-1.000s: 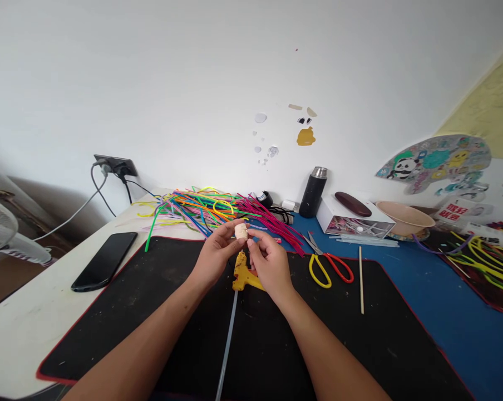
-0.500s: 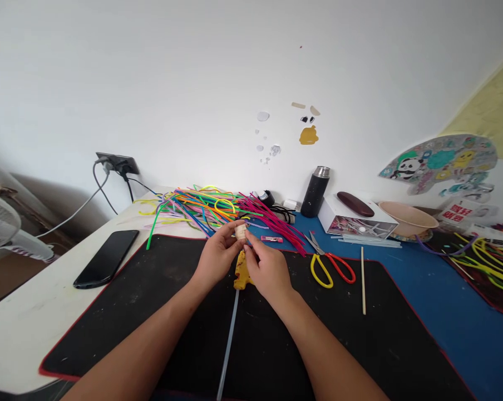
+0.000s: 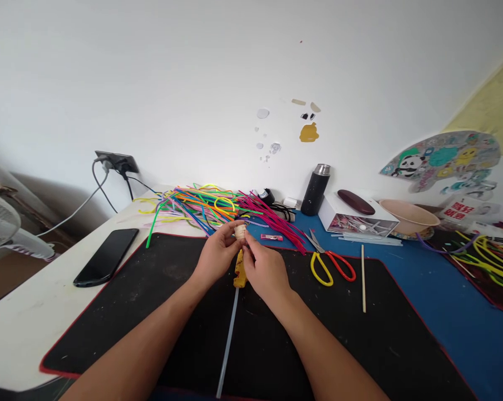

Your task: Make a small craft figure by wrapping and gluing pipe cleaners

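My left hand (image 3: 216, 257) pinches a small cream-coloured fuzzy ball (image 3: 240, 231) at its fingertips, just above the black mat (image 3: 151, 295). My right hand (image 3: 265, 270) is closed beside it, its thumb and forefinger pressed against the same ball from the right. Under both hands lies a yellow glue gun (image 3: 238, 272) with a clear glue stick (image 3: 227, 345) sticking out toward me. Just behind the hands sprawls a pile of coloured pipe cleaners (image 3: 210, 207).
Yellow-and-red scissors (image 3: 329, 263) and a thin wooden stick (image 3: 363, 278) lie right of the hands. A black phone (image 3: 106, 256) rests at left. Behind stand a black flask (image 3: 314, 190), a white box (image 3: 351, 218) and a bowl (image 3: 408, 217). More pipe cleaners (image 3: 485, 262) lie far right.
My right hand has slid left and closed in on the ball, covering more of the glue gun. My left hand has stayed in place with the ball.
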Motion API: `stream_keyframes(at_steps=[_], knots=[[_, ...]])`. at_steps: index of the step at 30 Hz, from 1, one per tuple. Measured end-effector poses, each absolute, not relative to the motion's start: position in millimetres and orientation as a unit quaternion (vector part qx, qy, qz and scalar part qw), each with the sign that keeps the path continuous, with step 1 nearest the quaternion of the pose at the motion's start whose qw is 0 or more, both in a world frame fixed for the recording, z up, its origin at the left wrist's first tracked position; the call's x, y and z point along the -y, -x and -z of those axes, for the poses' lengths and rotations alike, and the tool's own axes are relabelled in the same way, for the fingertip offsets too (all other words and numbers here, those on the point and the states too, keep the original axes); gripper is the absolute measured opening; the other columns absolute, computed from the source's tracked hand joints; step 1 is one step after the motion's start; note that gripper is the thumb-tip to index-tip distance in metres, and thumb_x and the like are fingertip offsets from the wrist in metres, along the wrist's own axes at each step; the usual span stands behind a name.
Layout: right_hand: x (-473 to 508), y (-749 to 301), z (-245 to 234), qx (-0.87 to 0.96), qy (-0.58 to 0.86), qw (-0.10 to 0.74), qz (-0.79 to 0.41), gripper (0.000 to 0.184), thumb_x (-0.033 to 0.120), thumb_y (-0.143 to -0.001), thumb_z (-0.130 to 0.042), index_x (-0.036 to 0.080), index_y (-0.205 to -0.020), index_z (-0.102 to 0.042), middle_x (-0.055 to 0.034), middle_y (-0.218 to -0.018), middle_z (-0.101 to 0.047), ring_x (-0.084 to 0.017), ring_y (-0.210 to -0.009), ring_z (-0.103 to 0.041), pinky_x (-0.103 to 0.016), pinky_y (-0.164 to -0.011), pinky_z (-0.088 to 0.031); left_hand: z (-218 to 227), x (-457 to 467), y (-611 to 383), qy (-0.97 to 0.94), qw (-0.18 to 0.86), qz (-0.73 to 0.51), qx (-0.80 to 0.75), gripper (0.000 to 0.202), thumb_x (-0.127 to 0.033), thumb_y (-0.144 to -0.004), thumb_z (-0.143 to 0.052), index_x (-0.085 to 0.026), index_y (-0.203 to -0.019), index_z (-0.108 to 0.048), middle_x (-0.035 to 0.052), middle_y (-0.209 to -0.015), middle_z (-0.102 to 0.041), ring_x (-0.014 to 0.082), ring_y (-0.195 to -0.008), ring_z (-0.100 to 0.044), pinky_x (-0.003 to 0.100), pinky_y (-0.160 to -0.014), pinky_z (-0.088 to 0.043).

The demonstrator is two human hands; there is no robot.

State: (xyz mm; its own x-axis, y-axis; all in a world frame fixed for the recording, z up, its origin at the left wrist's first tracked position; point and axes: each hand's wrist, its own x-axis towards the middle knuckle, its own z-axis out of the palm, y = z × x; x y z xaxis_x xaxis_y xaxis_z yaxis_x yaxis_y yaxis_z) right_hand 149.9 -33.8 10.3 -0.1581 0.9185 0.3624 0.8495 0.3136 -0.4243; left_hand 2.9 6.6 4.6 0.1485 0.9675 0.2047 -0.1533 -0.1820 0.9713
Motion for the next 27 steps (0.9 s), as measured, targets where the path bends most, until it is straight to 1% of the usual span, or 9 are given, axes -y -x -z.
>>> stream_keyframes(at_steps=[4,9,14,21,23,27], knots=[[36.8,-147.0,-17.6,0.756,0.606,0.238,-0.072,0.054,0.024,-0.104,-0.052,0.018,-0.157,-0.057,-0.0147,-0.101,-0.084,-0.03,-0.083,-0.08,-0.033,-0.068,-0.052,-0.8,-7.7,-2.9,-0.554,0.506,-0.535,-0.389,0.048,-0.032,-0.079,-0.08,-0.019,-0.125,-0.071,0.0111,-0.12,-0.079,0.0292,-0.109,-0.076,0.043,-0.099,-0.058],[40.4,-144.7,-26.2,0.756,0.621,0.188,-0.084,0.055,0.024,-0.106,-0.049,0.018,-0.16,-0.052,-0.0136,-0.106,-0.084,-0.028,-0.091,-0.08,-0.031,-0.073,-0.052,4.5,-9.4,-1.7,-0.579,0.48,-0.517,-0.41,0.048,-0.034,-0.085,-0.074,-0.02,-0.131,-0.067,0.0097,-0.123,-0.078,0.0277,-0.108,-0.077,0.041,-0.098,-0.06],[42.1,-141.8,-26.5,0.759,0.622,0.167,-0.097,0.058,0.027,-0.107,-0.048,0.016,-0.164,-0.046,-0.0132,-0.103,-0.083,-0.027,-0.09,-0.08,-0.031,-0.073,-0.051,4.9,-9.2,-0.9,-0.6,0.443,-0.506,-0.434,0.046,-0.033,-0.087,-0.072,-0.022,-0.132,-0.069,0.0074,-0.106,-0.082,0.0265,-0.094,-0.079,0.041,-0.092,-0.062],[43.0,-139.7,-28.7,0.763,0.619,0.149,-0.11,0.06,0.027,-0.108,-0.047,0.013,-0.166,-0.04,-0.0122,-0.104,-0.083,-0.028,-0.09,-0.079,-0.032,-0.071,-0.05,3.7,-8.9,-0.3,-0.602,0.444,-0.499,-0.438,0.047,-0.032,-0.087,-0.071,-0.02,-0.132,-0.068,0.0057,-0.096,-0.082,0.0255,-0.088,-0.079,0.04,-0.09,-0.062],[42.7,-139.9,-29.3,0.765,0.617,0.146,-0.112,0.061,0.027,-0.108,-0.047,0.013,-0.167,-0.039,-0.012,-0.104,-0.083,-0.028,-0.09,-0.079,-0.033,-0.071,-0.05,3.4,-9.1,-0.3,-0.595,0.452,-0.501,-0.436,0.047,-0.032,-0.087,-0.071,-0.02,-0.133,-0.067,0.0058,-0.097,-0.082,0.0255,-0.09,-0.079,0.04,-0.091,-0.062],[41.9,-140.9,-28.5,0.769,0.613,0.145,-0.112,0.061,0.028,-0.108,-0.047,0.012,-0.166,-0.04,-0.0114,-0.103,-0.083,-0.028,-0.091,-0.079,-0.033,-0.071,-0.05,1.9,-10.0,-0.8,-0.582,0.467,-0.511,-0.428,0.049,-0.033,-0.085,-0.072,-0.02,-0.132,-0.067,0.0082,-0.108,-0.082,0.0264,-0.094,-0.079,0.04,-0.089,-0.062]])
